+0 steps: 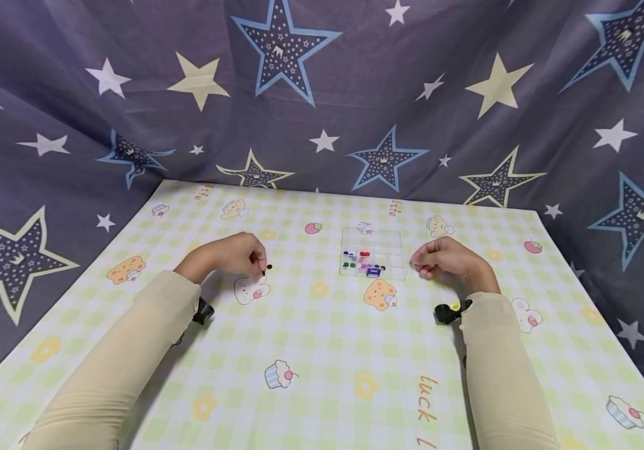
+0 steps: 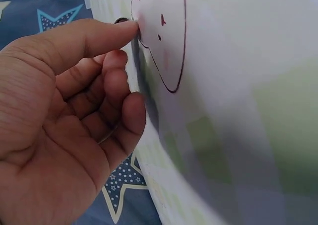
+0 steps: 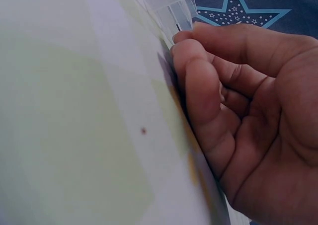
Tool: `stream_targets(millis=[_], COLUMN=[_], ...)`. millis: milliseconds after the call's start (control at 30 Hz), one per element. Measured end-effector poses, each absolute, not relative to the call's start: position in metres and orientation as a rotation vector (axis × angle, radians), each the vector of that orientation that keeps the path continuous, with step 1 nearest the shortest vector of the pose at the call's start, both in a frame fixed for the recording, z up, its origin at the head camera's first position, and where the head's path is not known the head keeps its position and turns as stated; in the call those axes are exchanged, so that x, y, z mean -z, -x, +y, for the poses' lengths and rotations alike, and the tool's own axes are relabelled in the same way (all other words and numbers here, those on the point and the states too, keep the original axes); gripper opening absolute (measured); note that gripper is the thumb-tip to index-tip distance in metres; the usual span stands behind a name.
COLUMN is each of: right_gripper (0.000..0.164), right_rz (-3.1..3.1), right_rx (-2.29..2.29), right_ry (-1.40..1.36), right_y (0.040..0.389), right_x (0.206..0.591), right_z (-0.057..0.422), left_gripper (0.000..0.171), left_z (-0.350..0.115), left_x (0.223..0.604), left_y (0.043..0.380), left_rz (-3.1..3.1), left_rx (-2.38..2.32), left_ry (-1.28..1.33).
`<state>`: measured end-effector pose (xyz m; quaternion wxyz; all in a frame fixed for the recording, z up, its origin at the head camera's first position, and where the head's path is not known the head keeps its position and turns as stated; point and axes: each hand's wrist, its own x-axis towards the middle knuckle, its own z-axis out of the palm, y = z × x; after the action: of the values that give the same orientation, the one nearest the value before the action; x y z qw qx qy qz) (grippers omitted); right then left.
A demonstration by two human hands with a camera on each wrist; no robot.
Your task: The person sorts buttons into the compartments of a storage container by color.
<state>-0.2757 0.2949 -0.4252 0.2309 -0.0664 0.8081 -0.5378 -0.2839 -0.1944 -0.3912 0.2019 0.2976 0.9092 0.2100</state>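
My left hand [image 1: 237, 253] is low over the tabletop on the left, thumb and forefinger pinching a small dark bead [image 1: 263, 273]. A second dark bead [image 1: 269, 267] lies just beyond the fingertips. In the left wrist view the thumb partly hides a dark bead [image 2: 120, 20], and the other fingers curl inward. A clear plastic compartment box [image 1: 392, 259] stands with its lid raised at the back. Small blue, red, green, pink and purple pieces sit in its compartments. At its right edge, my right hand [image 1: 448, 259] grips the rim between thumb and forefinger, other fingers curled.
A green-and-white checked cloth [image 1: 322, 337] with printed cartoons covers the table. Behind it and along both sides hangs a dark curtain [image 1: 322, 75] with stars. Black wrist cameras [image 1: 451, 311] are strapped at both sleeve cuffs, close over the table.
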Motion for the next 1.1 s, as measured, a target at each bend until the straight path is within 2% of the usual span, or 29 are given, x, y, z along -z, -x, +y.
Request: stream_targets(millis=[333,1100], right_gripper=[0.027,0.026], right_rz=[2.209,2.208], right_rx=[1.492,1.495], right_ry=[0.186,0.188], right_y=[0.275,0.276], right_x=[0.423,0.426], right_z=[0.293,0.296], left_gripper=[0.008,0.007], left_z=[-0.173,-0.076], left_x=[0.389,0.387], left_y=[0.29,0.306], left_rz=[2.639,2.733], left_rx=[-0.729,-0.844], left_ry=[-0.955,-1.158])
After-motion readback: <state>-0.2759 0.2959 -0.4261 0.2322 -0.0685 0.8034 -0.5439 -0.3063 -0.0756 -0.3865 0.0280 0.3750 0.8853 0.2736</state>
